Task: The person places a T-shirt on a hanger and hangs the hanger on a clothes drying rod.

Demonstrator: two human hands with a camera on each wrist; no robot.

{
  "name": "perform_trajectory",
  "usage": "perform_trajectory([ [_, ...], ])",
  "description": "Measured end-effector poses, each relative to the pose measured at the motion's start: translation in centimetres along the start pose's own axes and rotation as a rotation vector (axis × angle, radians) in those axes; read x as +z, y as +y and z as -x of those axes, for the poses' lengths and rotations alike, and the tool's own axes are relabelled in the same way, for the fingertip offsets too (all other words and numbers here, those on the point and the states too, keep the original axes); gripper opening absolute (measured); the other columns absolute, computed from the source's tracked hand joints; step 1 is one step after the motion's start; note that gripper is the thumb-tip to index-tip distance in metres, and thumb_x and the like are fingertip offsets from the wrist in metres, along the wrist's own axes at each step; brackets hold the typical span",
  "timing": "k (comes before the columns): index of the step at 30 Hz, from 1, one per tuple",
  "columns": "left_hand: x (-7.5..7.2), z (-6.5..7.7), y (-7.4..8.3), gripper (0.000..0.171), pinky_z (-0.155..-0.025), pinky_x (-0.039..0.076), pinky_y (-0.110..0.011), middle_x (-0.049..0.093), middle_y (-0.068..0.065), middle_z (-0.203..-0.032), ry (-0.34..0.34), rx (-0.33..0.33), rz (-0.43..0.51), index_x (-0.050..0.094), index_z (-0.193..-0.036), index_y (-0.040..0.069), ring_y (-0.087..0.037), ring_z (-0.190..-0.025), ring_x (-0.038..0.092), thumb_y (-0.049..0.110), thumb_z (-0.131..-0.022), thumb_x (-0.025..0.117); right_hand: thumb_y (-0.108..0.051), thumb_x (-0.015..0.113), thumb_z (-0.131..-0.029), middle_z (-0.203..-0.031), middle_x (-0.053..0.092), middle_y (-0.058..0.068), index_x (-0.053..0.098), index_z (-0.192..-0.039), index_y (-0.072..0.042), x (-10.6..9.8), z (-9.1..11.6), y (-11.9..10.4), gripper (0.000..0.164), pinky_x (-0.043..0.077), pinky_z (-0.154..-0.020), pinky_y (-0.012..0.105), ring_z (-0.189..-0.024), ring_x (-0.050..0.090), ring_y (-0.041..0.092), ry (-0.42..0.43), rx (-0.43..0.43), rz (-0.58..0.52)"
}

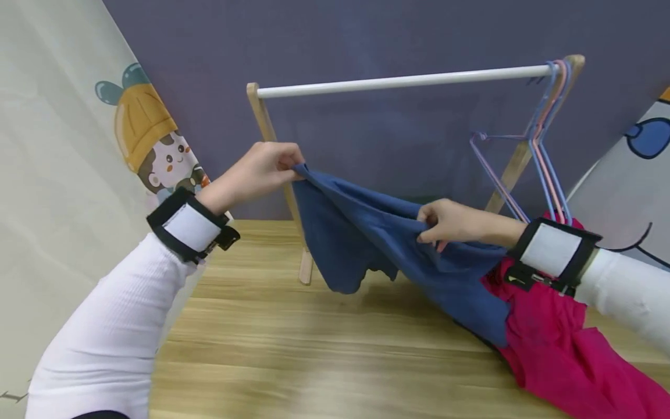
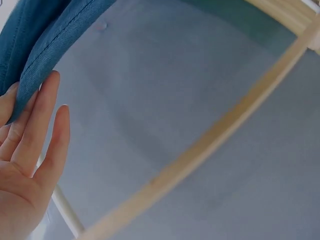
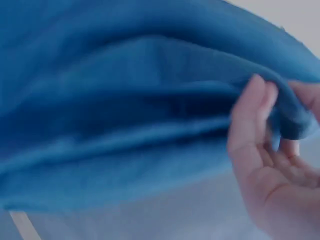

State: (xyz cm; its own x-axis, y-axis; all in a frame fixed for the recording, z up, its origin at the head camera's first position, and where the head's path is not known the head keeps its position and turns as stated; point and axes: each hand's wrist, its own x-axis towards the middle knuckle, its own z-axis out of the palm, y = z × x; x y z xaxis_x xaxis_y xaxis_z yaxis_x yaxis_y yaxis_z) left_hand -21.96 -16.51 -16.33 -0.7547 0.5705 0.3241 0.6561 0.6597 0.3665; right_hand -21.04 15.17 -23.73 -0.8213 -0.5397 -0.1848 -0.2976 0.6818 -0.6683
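Observation:
A blue piece of clothing hangs stretched between both hands, its lower part trailing to the right onto the wooden surface. My left hand pinches its upper left corner between thumb and fingers. In the left wrist view, a stitched hem of the blue cloth runs down into that pinch. Further right, my right hand grips the upper edge. The right wrist view is blurred, with the blue fabric folded around the fingertips. What kind of garment it is cannot be told.
Behind the cloth stands a small wooden rack with a white rail. Several blue and pink hangers hang at its right end. Magenta cloth lies at the right, under the right forearm. Wooden surface shows in front.

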Motion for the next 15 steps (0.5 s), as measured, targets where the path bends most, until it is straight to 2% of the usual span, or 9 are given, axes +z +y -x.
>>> perform_trajectory([
  [4,-1.3,0.3,-0.2,0.007,-0.069,0.045,-0.030,0.066,-0.010,-0.085,0.065,-0.017,-0.009,0.060,-0.085,0.002,-0.017,-0.079,0.061,-0.001,-0.083,0.055,-0.008,0.063,-0.081,-0.064,0.052,0.002,0.049,-0.092,0.002,-1.8,0.5,-1.0,0.020,0.048,-0.059,0.029,-0.061,0.055,0.017,0.136,-0.017,0.020],
  [6,-1.9,0.5,-0.3,0.006,-0.070,0.045,-0.028,0.066,-0.010,-0.084,0.103,-0.022,-0.019,0.061,-0.084,0.002,-0.017,-0.078,0.061,0.000,-0.083,0.055,-0.010,0.064,-0.081,-0.072,0.059,0.005,0.050,-0.094,0.001,-2.6,0.7,-1.5,0.022,0.046,-0.058,0.027,-0.061,0.055,0.018,0.211,-0.019,0.048],
  [9,-2.6,0.7,-0.4,0.006,-0.069,0.044,-0.022,0.066,-0.010,-0.083,0.151,-0.040,-0.045,0.061,-0.083,0.002,-0.017,-0.077,0.061,0.001,-0.084,0.055,-0.008,0.062,-0.082,-0.086,0.063,0.010,0.050,-0.096,0.000,-3.7,1.0,-2.5,0.021,0.047,-0.057,0.027,-0.061,0.056,0.020,0.294,-0.024,0.068],
  [15,-3.6,1.4,-0.4,0.008,-0.069,0.043,-0.019,0.065,-0.010,-0.086,0.212,-0.099,-0.083,0.061,-0.087,0.001,-0.015,-0.079,0.060,0.008,-0.085,0.056,-0.011,0.059,-0.084,-0.100,0.061,0.014,0.049,-0.098,-0.002,-5.3,1.4,-4.7,0.020,0.050,-0.060,0.027,-0.077,0.059,0.017,0.342,-0.059,0.085],
])
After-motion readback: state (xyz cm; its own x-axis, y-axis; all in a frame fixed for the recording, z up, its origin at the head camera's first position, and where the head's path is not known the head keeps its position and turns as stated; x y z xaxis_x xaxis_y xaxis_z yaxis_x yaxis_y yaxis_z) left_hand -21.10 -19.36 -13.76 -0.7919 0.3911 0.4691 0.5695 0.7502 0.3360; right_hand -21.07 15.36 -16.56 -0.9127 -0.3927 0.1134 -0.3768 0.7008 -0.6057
